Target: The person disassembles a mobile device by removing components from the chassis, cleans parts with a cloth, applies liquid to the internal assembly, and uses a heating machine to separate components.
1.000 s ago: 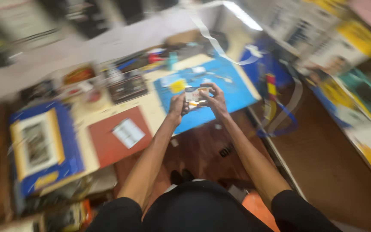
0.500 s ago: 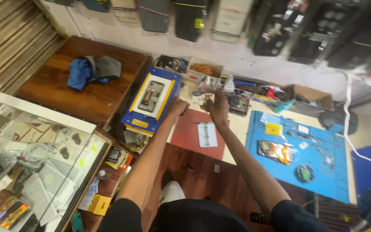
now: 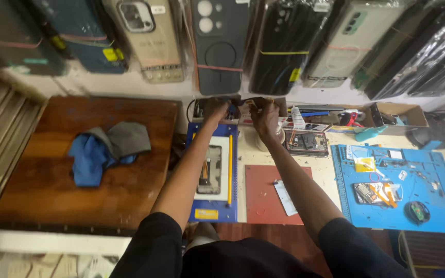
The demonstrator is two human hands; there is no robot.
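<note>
Both hands reach to the counter's back edge. The left hand (image 3: 215, 109) and right hand (image 3: 264, 114) are curled, pinching a small part (image 3: 247, 104) between them above the blue press (image 3: 213, 177); what it is, I cannot tell.

Your left hand (image 3: 215, 109) and right hand (image 3: 264, 114) side by side at the bench's back edge, heating plate (image 3: 213, 180) below your left hand, square pad (image 3: 263, 193) to its right, work mat (image 3: 397, 188) farther right, crumpled cloth (image 3: 106, 149) on your wooden table (image 3: 52, 185) at left, phone cases (image 3: 222, 41) on the wall behind.
</note>
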